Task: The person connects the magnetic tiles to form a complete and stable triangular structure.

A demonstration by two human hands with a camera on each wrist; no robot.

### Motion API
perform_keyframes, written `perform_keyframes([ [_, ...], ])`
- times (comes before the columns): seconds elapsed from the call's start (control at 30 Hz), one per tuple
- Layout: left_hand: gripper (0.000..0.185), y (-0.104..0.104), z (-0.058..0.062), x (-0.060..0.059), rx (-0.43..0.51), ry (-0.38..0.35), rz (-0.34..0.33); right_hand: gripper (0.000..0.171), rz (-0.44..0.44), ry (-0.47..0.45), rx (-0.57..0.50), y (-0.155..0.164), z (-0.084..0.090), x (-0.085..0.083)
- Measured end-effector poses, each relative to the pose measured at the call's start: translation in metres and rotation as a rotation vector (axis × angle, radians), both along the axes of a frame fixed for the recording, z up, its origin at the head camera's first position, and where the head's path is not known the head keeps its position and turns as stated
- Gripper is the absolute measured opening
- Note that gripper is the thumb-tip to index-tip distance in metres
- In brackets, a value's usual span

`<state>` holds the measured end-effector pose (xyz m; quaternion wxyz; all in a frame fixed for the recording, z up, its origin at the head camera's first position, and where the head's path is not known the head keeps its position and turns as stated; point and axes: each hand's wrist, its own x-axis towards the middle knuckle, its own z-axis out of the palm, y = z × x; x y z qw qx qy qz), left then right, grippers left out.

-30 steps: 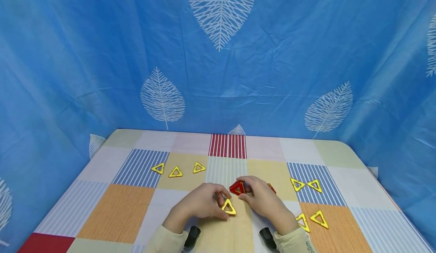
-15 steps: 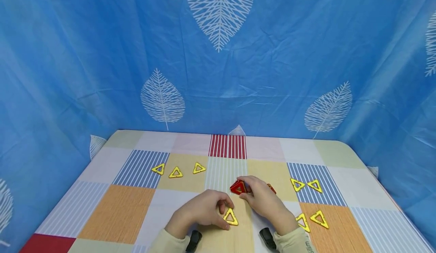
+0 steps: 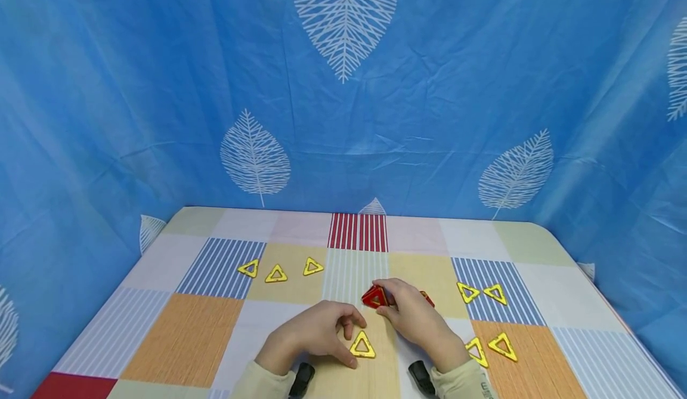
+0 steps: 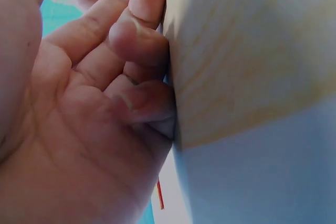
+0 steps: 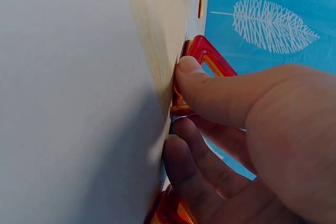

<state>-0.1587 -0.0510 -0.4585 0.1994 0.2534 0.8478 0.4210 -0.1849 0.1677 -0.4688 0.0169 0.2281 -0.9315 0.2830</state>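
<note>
My left hand (image 3: 316,332) rests on the table beside a yellow triangular tile (image 3: 362,355), thumb and fingers spread in a loose curve around its left side. That tile lies flat, apparently apart from the fingertips. In the left wrist view the left hand (image 4: 94,98) shows no tile in it. My right hand (image 3: 415,312) pinches a red triangular tile (image 3: 369,295) between thumb and fingers. The right wrist view has this red tile (image 5: 211,52) standing tilted up, with an orange-tinted piece against it. Behind the right hand, another red piece (image 3: 427,298) is mostly hidden.
On the left of the table lie three yellow triangular tiles, one being the middle tile (image 3: 276,279). Several more lie on the right, such as the tile (image 3: 503,355) on the orange square. A blue curtain (image 3: 408,118) hangs behind the table's far edge (image 3: 418,217).
The left hand moved the yellow tile slightly toward me, then its fingers came off it, leaving it flat on the table. The right hand has held the red tile in place.
</note>
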Motion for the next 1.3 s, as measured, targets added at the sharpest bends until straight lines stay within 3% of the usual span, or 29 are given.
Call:
perform_keyframes([
  [0.4,0.038,-0.002,-0.003,-0.001,-0.007,-0.005,0.003,0.054,0.021,0.041,0.005,0.000,0.013,0.005],
  [0.73,0.037,-0.002,-0.002,0.000,0.004,-0.012,0.015,0.043,0.063,-0.026,-0.182,0.016,0.040,0.006],
  [1.1,0.036,-0.001,-0.003,0.001,0.021,-0.042,0.025,0.047,-0.100,-0.024,-0.239,0.053,0.053,0.000],
  [1.3,0.036,-0.001,-0.002,0.001,0.022,-0.047,0.023,0.053,-0.140,-0.085,-0.244,0.073,0.049,-0.004],
])
